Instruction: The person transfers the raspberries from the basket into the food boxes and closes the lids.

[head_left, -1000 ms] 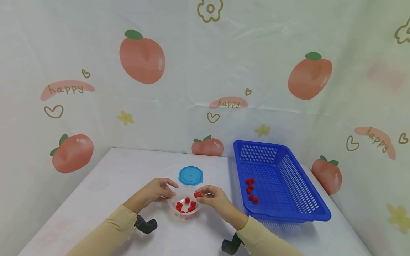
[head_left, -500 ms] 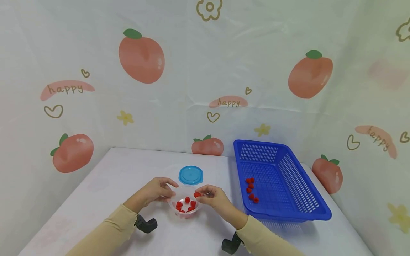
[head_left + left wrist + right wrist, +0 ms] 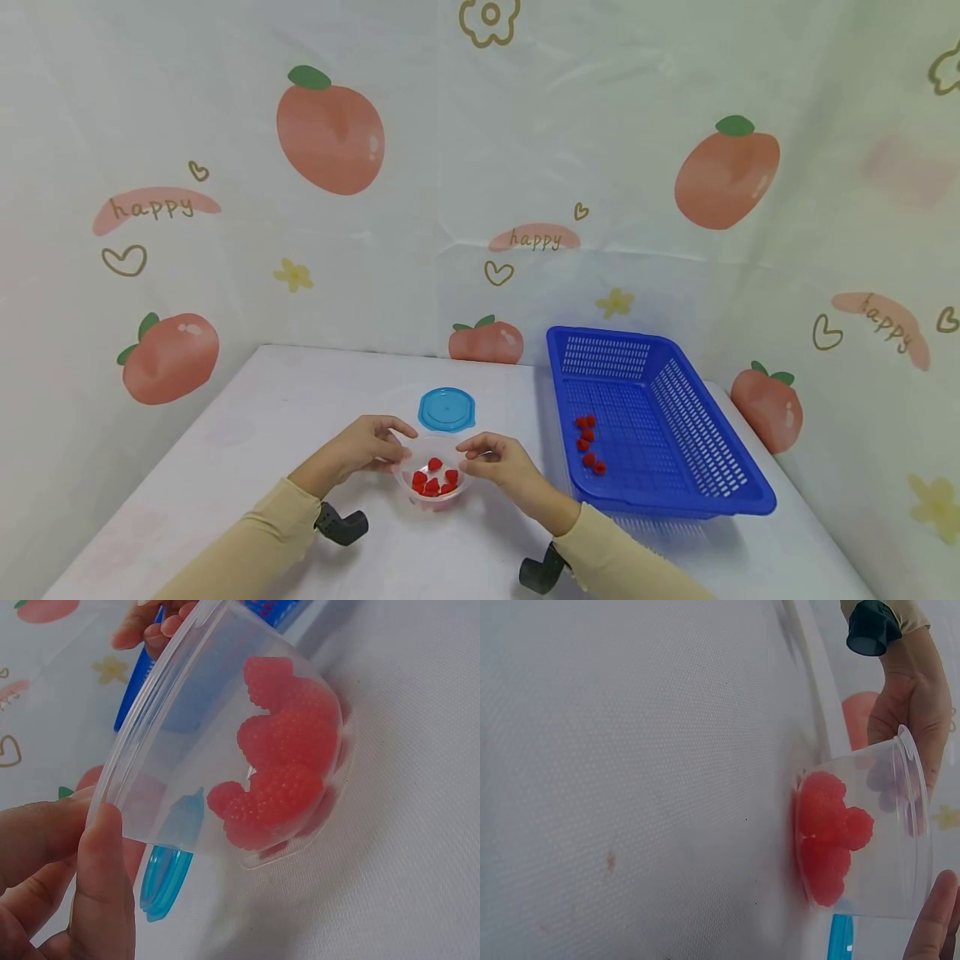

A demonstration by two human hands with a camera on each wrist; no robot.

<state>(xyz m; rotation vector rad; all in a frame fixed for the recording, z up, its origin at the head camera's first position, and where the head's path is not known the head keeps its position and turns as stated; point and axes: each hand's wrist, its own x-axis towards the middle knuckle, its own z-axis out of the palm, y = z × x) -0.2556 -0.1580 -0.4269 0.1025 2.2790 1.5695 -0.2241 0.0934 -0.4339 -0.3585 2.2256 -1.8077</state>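
Observation:
A clear plastic bowl (image 3: pixel 429 447) stands on the white table with several red raspberries (image 3: pixel 289 742) in its bottom. On its left side, the fingers and thumb of my left hand (image 3: pixel 369 444) pinch the rim, as the left wrist view shows closely. My right hand (image 3: pixel 504 463) is over the right side of the rim, fingers loosely bent and nothing between them. In the right wrist view, the fingers (image 3: pixel 934 919) lie right at the rim, with the raspberries (image 3: pixel 823 851) showing through the wall.
A blue lid (image 3: pixel 447 410) lies on the table just behind the bowl. To the right stands a large blue plastic basket (image 3: pixel 675 437) with several more raspberries (image 3: pixel 588 435) along its left side. A printed cloth (image 3: pixel 405 275) hangs behind the table (image 3: pixel 315 383).
The raspberry in my right fingers has been let go and now lies in the bowl; the raspberries there have shifted slightly. My left hand keeps its grip on the rim.

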